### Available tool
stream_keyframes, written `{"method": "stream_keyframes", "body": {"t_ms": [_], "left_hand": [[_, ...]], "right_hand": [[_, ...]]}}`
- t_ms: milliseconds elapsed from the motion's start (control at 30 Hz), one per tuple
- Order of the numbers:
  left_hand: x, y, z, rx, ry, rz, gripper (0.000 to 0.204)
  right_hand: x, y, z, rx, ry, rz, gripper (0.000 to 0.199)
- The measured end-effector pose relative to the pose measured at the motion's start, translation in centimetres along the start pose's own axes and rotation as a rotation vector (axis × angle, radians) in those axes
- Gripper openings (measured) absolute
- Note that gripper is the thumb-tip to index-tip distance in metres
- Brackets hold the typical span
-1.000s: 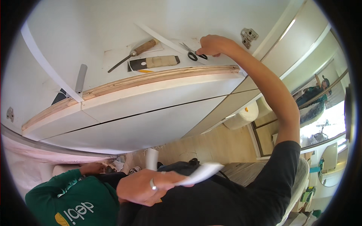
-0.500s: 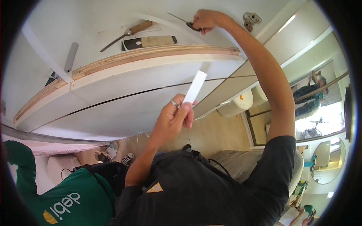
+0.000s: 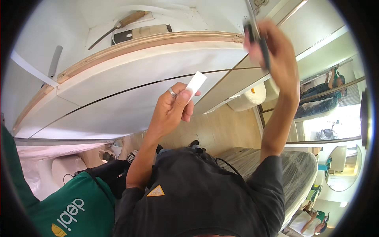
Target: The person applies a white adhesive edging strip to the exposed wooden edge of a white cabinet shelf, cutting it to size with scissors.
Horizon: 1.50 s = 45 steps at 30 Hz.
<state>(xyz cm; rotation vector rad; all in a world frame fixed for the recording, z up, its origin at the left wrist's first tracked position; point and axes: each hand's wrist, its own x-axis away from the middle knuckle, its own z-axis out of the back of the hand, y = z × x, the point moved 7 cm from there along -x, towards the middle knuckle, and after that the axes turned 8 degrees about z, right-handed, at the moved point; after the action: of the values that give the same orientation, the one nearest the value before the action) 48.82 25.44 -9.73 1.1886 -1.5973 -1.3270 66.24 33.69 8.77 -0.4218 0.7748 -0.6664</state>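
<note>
While the dark grey short-sleeved shirt (image 3: 209,193) fills the lower middle, its yellow triangular patch (image 3: 156,191) sits left of centre, print too small to read. Left hand (image 3: 166,110), silver ring on one finger: grip narrow, thumb and fingers pinching a short flat white strip (image 3: 196,81), free end up, in front of the cabinet face. Right hand (image 3: 278,55) is raised at upper right, motion-blurred: grip closed around black-handled metal scissors (image 3: 265,53), blades up; can't tell how far apart the blades are.

Lower left, a co-worker in a green top (image 3: 87,197) with white lettering and a yellow emblem.

Beyond the hands: white cabinet front (image 3: 150,63), raw plywood edge (image 3: 150,40) along its top. Behind that edge, inside the white interior: flat dark blade with tan wrapped handle (image 3: 148,31), long thin metal tool with wooden handle (image 3: 133,17), grey tube (image 3: 55,61) leaning at left. Long white strip (image 3: 33,69) spans the left end, meeting the edge.

Below: light wood floor (image 3: 221,122). Right: plastic-wrapped item (image 3: 292,173); farther out, round mirror (image 3: 342,168).
</note>
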Motion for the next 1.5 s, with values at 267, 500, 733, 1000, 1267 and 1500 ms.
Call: {"method": "stream_keyframes", "body": {"t_ms": [267,500,733,1000,1267,1500], "left_hand": [[-2.1,-1.9,-3.3,0.017,-0.021,0.040,0.023],[-3.6,-5.2,-5.4,-0.090,-0.184,0.170,0.018],[-3.6,-5.8,-7.1,-0.003,-0.094,0.049,0.017],[-2.7,-6.1,-6.7,-0.003,-0.014,0.114,0.012],[-2.4,-6.4,-6.9,0.034,-0.047,0.113,0.014],[-2.3,-6.5,-6.5,-0.015,-0.087,0.119,0.014]], "right_hand": [[18.1,9.0,-7.8,-0.410,0.007,-0.443,0.042],[21.9,10.0,-8.2,-0.393,-0.016,-0.538,0.048],[22.5,10.2,-8.2,-0.343,-0.055,-0.518,0.054],[22.5,10.5,-8.6,-0.323,-0.110,-0.460,0.057],[22.5,10.3,-9.2,-0.320,-0.112,-0.439,0.060],[22.6,10.3,-10.0,-0.322,-0.138,-0.456,0.059]]}}
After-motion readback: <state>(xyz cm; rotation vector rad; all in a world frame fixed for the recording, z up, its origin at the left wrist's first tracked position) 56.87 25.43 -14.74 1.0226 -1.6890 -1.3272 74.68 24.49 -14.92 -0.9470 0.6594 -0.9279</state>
